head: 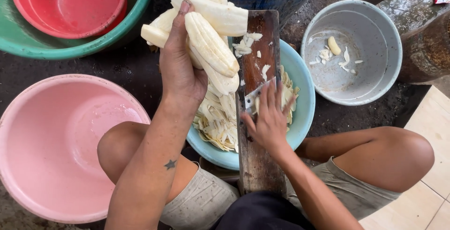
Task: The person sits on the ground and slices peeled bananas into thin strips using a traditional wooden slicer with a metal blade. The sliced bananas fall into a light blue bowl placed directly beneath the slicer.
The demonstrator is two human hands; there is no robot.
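Slices heaped in blue basin (304, 103), scraps in grey bowl (375, 84), left hand (180, 66) fingers clutching peeled bananas (211, 42), right hand (269, 117) fingers spread on slicer board (258, 155).

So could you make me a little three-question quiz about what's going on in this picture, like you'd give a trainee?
1. True or false: the left hand holds a bunch of peeled pale bananas.
2. Where do the thin slices lie? A) in the pink basin B) in the light blue bowl under the wooden slicer board C) in the red bowl
3. Fill in: the right hand rests on the ______ of the board.

Key: 1 true. 2 B. 3 the metal blade; what lies under the fingers is hidden. The grey bowl holds only a few scraps.
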